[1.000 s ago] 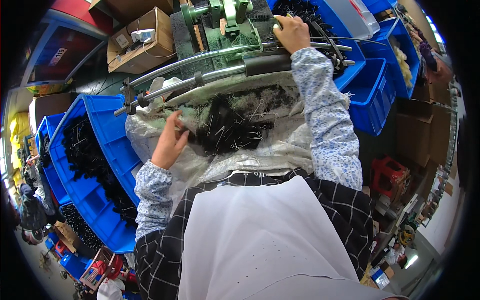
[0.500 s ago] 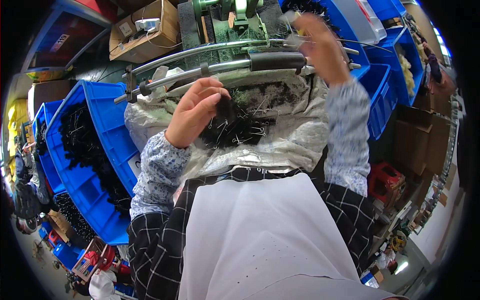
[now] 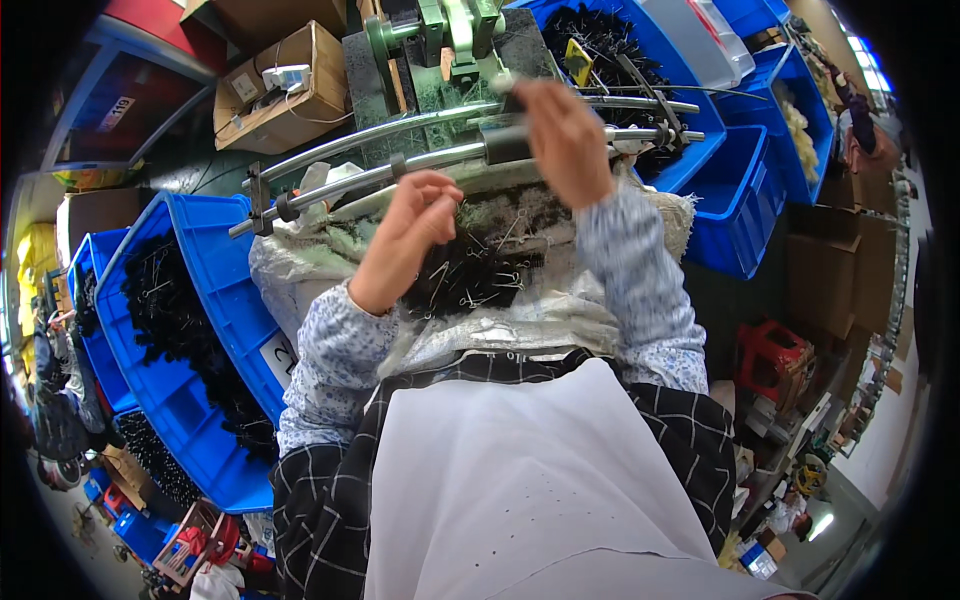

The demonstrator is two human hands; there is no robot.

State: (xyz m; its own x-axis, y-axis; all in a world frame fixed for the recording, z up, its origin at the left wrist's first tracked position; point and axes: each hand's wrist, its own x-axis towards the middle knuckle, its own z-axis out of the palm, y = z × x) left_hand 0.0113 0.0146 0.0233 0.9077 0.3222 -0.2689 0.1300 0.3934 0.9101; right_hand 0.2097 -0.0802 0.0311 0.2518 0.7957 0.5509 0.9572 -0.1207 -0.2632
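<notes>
Over a cloth-covered lap area, my left hand (image 3: 408,240) has its fingers curled and pressed together; whatever they may hold is hidden. Below it lies a pile of small black bristle brushes (image 3: 465,275) with looped wire ends, resting on a whitish woven sack (image 3: 310,240). My right hand (image 3: 565,140), smeared by motion, reaches over two curved metal rails (image 3: 345,185) toward a green machine (image 3: 462,65). Something pale shows at its fingertips, too blurred to name. A dark sleeve (image 3: 508,143) sits round the nearer rail beside that hand.
A blue bin (image 3: 225,250) with black brushes stands at the left. Behind the rails at right, another blue bin (image 3: 680,50) holds more, with a yellow piece (image 3: 577,62) in it. A cardboard box (image 3: 315,75) is at back left, a red stool (image 3: 770,360) at right.
My right hand has moved left from the bin side to in front of the machine. The dark clump at my left fingertips no longer shows; that hand stays near the pile.
</notes>
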